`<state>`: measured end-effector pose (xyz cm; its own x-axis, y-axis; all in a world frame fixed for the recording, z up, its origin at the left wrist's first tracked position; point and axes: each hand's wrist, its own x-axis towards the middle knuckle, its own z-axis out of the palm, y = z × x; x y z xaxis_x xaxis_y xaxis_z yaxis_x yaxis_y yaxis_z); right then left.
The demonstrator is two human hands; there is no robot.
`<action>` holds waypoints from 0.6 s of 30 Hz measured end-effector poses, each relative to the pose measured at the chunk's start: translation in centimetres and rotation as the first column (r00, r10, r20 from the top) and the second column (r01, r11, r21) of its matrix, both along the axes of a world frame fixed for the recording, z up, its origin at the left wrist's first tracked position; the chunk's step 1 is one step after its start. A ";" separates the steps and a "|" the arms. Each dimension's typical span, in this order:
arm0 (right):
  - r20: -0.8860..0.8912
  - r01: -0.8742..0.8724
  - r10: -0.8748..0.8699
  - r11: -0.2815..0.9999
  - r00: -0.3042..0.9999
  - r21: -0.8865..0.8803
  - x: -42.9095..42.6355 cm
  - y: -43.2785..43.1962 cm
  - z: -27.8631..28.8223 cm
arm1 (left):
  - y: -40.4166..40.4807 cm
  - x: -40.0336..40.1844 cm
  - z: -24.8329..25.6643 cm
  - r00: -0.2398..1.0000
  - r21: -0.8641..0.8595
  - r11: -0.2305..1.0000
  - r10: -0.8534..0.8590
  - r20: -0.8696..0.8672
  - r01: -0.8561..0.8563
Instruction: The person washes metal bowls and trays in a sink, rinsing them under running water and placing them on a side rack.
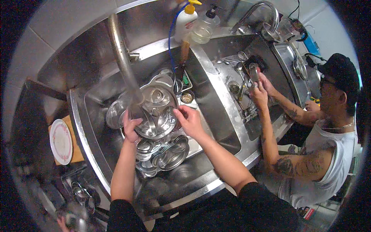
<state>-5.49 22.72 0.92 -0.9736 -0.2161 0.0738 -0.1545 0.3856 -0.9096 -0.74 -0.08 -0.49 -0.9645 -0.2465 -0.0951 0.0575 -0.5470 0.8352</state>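
Observation:
Both hands are in a stainless steel sink basin (pixel 101 101), below a metal tap (pixel 118 49). My left hand (pixel 132 127) grips the left edge of a shiny compartment plate (pixel 171 123), which is tilted under the spout. On the opposite rim, my right hand (pixel 189 120) pinches it with thumb and fingers. What looks like running water partly blurs the plate's surface. A stack of similar metal compartment plates (pixel 171 156) lies beneath, towards me. Another round metal dish (pixel 114 114) shows at the left, partly hidden.
A co-worker (pixel 318 156) at right handles metal items over a second basin (pixel 226 75) holding cutlery. Pump bottles (pixel 185 21) stand behind the divider (pixel 217 81). A small bowl (pixel 187 96) sits in my basin. At left is an oval plate (pixel 61 142); another person's hand (pixel 61 224) shows below.

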 end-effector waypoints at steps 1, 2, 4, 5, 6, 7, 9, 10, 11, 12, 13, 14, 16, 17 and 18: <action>0.059 0.017 -0.016 1.000 0.998 -0.012 0.0 -0.2 -1.0 | -0.1 -0.2 -0.4 0.998 -0.067 0.997 0.025 -0.050 -0.028; 0.117 0.033 -0.031 0.999 0.993 -0.019 -0.1 -0.4 -1.2 | -0.1 -0.4 -0.8 0.994 -0.127 0.990 0.048 -0.101 -0.061; 0.085 0.046 -0.048 0.998 0.995 0.031 -0.1 -1.3 -1.7 | -1.1 -0.4 -1.1 0.988 -0.274 0.958 0.043 -0.148 -0.083; 0.051 0.040 -0.041 0.999 0.998 0.020 -0.3 -2.1 -1.7 | -1.6 -0.3 -1.0 0.981 -0.424 0.898 0.037 -0.193 -0.117; 0.016 0.040 -0.040 0.999 0.999 0.007 -0.8 -2.9 -1.8 | -1.4 -0.5 -0.4 0.978 -0.420 0.899 0.039 -0.203 -0.123; -0.070 0.053 -0.055 0.998 0.996 -0.022 -1.6 -4.0 -1.9 | -1.3 -0.6 0.3 0.984 -0.269 0.955 0.082 -0.157 -0.122; -0.138 0.106 -0.087 0.985 0.987 0.137 -2.7 -6.6 -1.1 | -1.0 -0.7 1.4 0.976 -0.107 0.972 0.201 -0.085 -0.209; -0.201 0.139 -0.097 0.968 0.975 0.208 -3.0 -7.9 -0.5 | -1.2 -0.8 1.2 0.975 -0.105 0.972 0.201 -0.093 -0.211; -0.202 0.124 -0.083 0.972 0.976 0.199 -2.9 -9.8 0.6 | -2.2 -0.2 0.8 0.960 -0.066 0.958 0.277 -0.052 -0.280; -0.095 0.098 -0.074 0.955 0.993 0.280 -3.0 -10.9 2.0 | -2.3 -0.3 1.0 0.942 -0.017 0.942 0.336 -0.009 -0.336; 0.013 0.064 -0.074 0.932 0.997 0.357 -3.1 -11.9 3.1 | -2.3 -0.3 1.3 0.924 -0.037 0.923 0.382 -0.024 -0.382; 0.005 0.065 -0.072 0.930 0.997 0.361 -3.4 -12.8 3.5 | -2.4 -0.4 1.2 0.923 -0.029 0.923 0.383 -0.029 -0.384; 0.009 0.129 -0.146 0.901 0.989 0.414 -3.9 -14.2 3.9 | -3.1 -0.6 0.7 0.919 0.043 0.918 0.394 0.017 -0.394; -0.013 0.144 -0.155 0.879 0.988 0.454 -4.0 -14.8 3.7 | -3.2 -0.6 0.5 0.918 0.049 0.917 0.396 0.016 -0.396; -0.017 0.143 -0.152 0.878 0.988 0.458 -3.9 -15.3 3.4 | -3.4 -0.7 0.4 0.918 0.087 0.914 0.397 0.014 -0.397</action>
